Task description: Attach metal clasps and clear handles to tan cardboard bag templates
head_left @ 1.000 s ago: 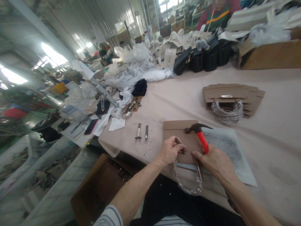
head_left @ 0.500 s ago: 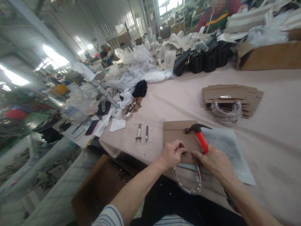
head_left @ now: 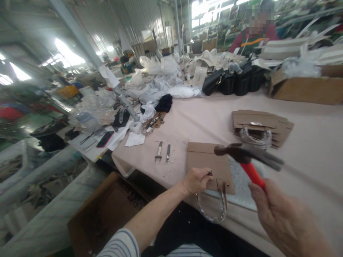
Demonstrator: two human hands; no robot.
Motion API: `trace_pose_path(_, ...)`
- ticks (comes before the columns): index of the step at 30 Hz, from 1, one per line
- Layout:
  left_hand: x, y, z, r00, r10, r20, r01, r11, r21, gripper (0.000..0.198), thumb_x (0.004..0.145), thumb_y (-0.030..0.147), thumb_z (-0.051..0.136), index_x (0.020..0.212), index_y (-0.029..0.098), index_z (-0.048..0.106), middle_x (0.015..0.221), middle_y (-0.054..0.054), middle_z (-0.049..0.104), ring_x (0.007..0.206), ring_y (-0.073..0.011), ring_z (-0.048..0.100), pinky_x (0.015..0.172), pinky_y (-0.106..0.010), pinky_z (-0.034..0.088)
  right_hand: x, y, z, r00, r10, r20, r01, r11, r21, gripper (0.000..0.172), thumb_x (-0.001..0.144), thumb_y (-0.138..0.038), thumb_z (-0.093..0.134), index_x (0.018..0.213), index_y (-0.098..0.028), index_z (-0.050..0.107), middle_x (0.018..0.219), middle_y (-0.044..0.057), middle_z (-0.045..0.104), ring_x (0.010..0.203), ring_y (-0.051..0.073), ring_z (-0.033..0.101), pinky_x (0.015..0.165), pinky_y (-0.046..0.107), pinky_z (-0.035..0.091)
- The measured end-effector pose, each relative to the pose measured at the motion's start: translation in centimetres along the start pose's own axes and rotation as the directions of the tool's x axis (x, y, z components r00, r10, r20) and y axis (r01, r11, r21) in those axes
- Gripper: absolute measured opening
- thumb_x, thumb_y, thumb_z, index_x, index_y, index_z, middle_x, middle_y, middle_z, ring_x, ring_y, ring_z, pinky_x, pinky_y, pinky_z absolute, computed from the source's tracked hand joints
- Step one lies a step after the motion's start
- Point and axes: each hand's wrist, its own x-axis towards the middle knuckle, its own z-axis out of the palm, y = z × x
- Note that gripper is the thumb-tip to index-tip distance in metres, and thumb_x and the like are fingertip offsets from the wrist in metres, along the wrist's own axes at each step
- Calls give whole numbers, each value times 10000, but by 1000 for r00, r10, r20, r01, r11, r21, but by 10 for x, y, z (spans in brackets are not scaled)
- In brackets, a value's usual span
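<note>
My right hand (head_left: pixel 278 210) grips the red handle of a claw hammer (head_left: pixel 241 153), raised above the table with its dark head level across. My left hand (head_left: pixel 198 180) is closed in a pinch around a small metal punch-like tool (head_left: pixel 210 172), mostly hidden by the fingers. That hand rests on a flat brown bag panel (head_left: pixel 206 157) lying at the table's near edge. A plastic-wrapped handle (head_left: pixel 211 214) joined to the panel hangs toward me over the edge. Under the panel's right side is a grey board (head_left: pixel 242 185).
A stack of brown panels (head_left: pixel 259 119) with wrapped handles lies right of centre. Two slim tools (head_left: pixel 168 153) lie among tiny bits at left. Black bags (head_left: pixel 238 80), plastic wrapping and a cardboard box (head_left: pixel 305 87) line the back. A person (head_left: pixel 257 34) is beyond them.
My right hand has left the panel, lifting the hammer up and to the right. My left hand stays on the panel with the small tool. The view has tilted up slightly.
</note>
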Motion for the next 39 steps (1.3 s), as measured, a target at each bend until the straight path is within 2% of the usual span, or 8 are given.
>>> trace_pose_path(4, 0, -3, 0, 999, 44, -4, -43, 999, 14, 138, 930, 244, 537, 899, 185, 658, 836, -61, 727, 753, -172, 696, 734, -251, 541, -10, 12, 4, 982, -66, 175, 91, 987, -135, 313, 897, -530, 321, 717, -281, 381, 433, -6, 396, 329, 163, 296, 460, 315, 117)
trace_pose_path(9, -1, -2, -1, 999, 38, 19, -39, 999, 37, 140, 937, 243, 534, 904, 181, 656, 852, -64, 733, 792, -176, 701, 766, -254, 538, -12, 11, -1, 988, -145, -52, 137, 981, -138, 344, 969, -523, 306, 773, -267, 425, 503, -11, 432, 358, 135, 312, 455, 308, 178)
trace_pose_path(13, -2, -2, 1, 1000, 22, 4, -22, 1000, 19, 162, 939, 239, 525, 968, 181, 674, 849, -60, 730, 764, -174, 696, 737, -253, 534, -9, 5, -6, 976, -72, 206, 109, 979, -173, 356, 912, -540, 295, 692, -275, 390, 446, 5, 419, 346, 148, 290, 459, 324, 125)
trace_pose_path(18, -2, -4, 2, 1000, 9, 26, -10, 999, 46, 152, 945, 243, 536, 905, 181, 669, 864, -67, 729, 809, -177, 695, 791, -252, 529, -11, -2, -8, 999, -11, -46, 3, 983, -182, 415, 964, -547, 224, 779, -270, 471, 525, 49, 474, 443, 188, 403, 502, 344, 242)
trace_pose_path(22, -2, -3, 1, 1000, -8, 21, 7, 999, 36, 175, 951, 224, 513, 991, 186, 679, 862, -54, 729, 794, -171, 692, 767, -247, 526, -18, 3, 3, 981, -28, 194, 53, 991, -125, 389, 900, -592, 322, 715, -269, 435, 451, 3, 435, 364, 157, 318, 471, 327, 141)
trace_pose_path(27, -3, 3, -2, 999, -23, 27, 22, 999, 29, 166, 953, 248, 524, 857, 187, 645, 822, -47, 706, 784, -165, 677, 782, -245, 521, -1, 35, 3, 947, 233, 223, -224, 972, -66, 367, 872, -590, 298, 714, -271, 388, 520, 26, 493, 460, 192, 450, 510, 327, 308)
trace_pose_path(32, -4, 2, -2, 1000, -12, 16, 11, 1000, 26, 135, 945, 236, 536, 881, 185, 642, 809, -39, 699, 756, -160, 671, 748, -241, 517, 16, 77, 25, 794, 495, 353, -518, 855, -36, 377, 898, -583, 310, 696, -271, 377, 529, 29, 494, 456, 191, 484, 505, 325, 373)
trace_pose_path(39, -4, 0, -1, 999, 49, -24, -49, 999, 1, 149, 952, 252, 535, 921, 176, 659, 843, -55, 723, 779, -173, 697, 749, -255, 536, 25, 86, 56, 747, 541, 387, -549, 830, -101, 393, 895, -594, 440, 722, -244, 482, 542, 65, 563, 518, 241, 591, 528, 332, 418)
